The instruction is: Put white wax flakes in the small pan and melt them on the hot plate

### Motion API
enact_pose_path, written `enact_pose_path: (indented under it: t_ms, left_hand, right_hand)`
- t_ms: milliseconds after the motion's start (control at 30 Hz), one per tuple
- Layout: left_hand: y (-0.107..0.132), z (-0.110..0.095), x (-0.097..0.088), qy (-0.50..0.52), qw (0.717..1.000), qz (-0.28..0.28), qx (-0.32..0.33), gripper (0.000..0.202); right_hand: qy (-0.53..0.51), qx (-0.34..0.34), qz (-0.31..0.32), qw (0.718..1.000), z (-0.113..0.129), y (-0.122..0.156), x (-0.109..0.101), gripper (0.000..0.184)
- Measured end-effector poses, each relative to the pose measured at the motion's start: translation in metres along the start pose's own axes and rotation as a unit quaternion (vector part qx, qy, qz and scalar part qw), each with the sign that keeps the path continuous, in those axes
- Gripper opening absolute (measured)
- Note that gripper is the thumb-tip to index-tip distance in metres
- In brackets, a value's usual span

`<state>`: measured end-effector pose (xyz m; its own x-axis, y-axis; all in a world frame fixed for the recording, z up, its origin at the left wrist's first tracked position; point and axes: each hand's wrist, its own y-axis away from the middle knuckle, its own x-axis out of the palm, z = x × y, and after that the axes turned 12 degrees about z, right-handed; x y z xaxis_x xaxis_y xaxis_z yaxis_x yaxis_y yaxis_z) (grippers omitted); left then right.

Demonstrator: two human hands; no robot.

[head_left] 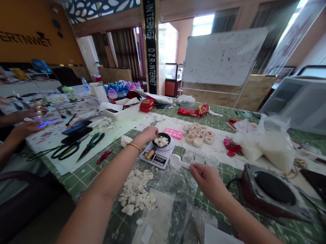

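Between right grip (207, 178) fingers, white spoon (177, 161)

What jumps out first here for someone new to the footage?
Dead centre, the left hand reaches to a small black pan of white chunks sitting on a digital scale, while the right hand holds a white scoop just right of it. A heap of white chunks lies on clear plastic in front. At far left, another person's hands work beside a purple glow.
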<state>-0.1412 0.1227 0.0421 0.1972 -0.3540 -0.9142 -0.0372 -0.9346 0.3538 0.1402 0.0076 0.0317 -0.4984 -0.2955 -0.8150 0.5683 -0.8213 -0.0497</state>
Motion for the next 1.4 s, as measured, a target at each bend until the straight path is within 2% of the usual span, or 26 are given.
enact_pose_path:
  t_ms: [167,267,367,500,600,667,833,867,900,933,1033,1133,1267,1400]
  left_hand:
    - [0.004,-0.004,-0.007,0.014,0.999,0.005,0.046,0.033]
    - [0.002,-0.018,-0.001,0.024,0.997,0.014,0.073,0.04]
    - [-0.004,-0.029,0.004,0.028,0.997,0.015,0.068,0.033]
    - [-0.004,-0.028,-0.004,0.051,0.997,0.009,0.064,0.026]
    - [0.014,-0.021,-0.017,0.086,0.993,0.002,0.077,0.032]
    - [0.035,-0.017,-0.021,0.106,0.989,0.024,0.1,0.033]
    - [0.089,-0.008,-0.007,0.128,0.967,0.171,0.137,0.028]
    - [0.097,-0.004,-0.003,0.145,0.96,0.206,0.125,0.028]
    - [0.102,0.001,0.001,0.161,0.959,0.208,0.1,0.027]
    - [0.106,0.007,0.004,0.176,0.964,0.188,0.066,0.026]
    - [0.109,0.026,0.012,0.203,0.977,0.067,-0.024,0.028]
    - [0.103,0.034,0.023,0.238,0.968,0.017,-0.072,0.04]
    - [0.091,0.025,0.043,0.314,0.943,0.044,-0.095,0.05]
    - [0.083,0.01,0.056,0.383,0.916,0.077,-0.087,0.047]
  right_hand:
    - [-0.011,0.016,0.036,0.999,-0.008,0.036,0.0,0.035]
    - [-0.022,0.016,0.044,0.999,-0.008,0.044,0.001,0.035]
    - [-0.022,0.013,0.041,0.999,-0.008,0.049,0.004,0.036]
    - [-0.03,0.017,0.041,0.999,-0.012,0.055,0.004,0.036]
    - [-0.039,0.02,0.043,0.998,-0.016,0.06,0.001,0.034]
    - [-0.042,0.024,0.044,0.998,-0.017,0.063,0.0,0.034]
    - [-0.038,0.014,0.065,0.997,-0.016,0.065,0.001,0.035]
    - [-0.036,0.01,0.069,0.997,-0.015,0.064,0.002,0.036]
    - [-0.037,0.006,0.071,0.997,-0.015,0.063,0.003,0.036]
    - [-0.038,0.005,0.069,0.997,-0.015,0.063,0.003,0.036]
    - [-0.024,-0.001,0.042,0.999,-0.016,0.064,0.007,0.033]
    - [0.043,-0.021,0.017,0.999,-0.014,0.067,0.013,0.034]
    - [0.152,-0.047,0.018,0.987,-0.004,0.06,0.025,0.035]
    - [0.237,-0.058,0.001,0.97,0.01,0.035,0.042,0.032]
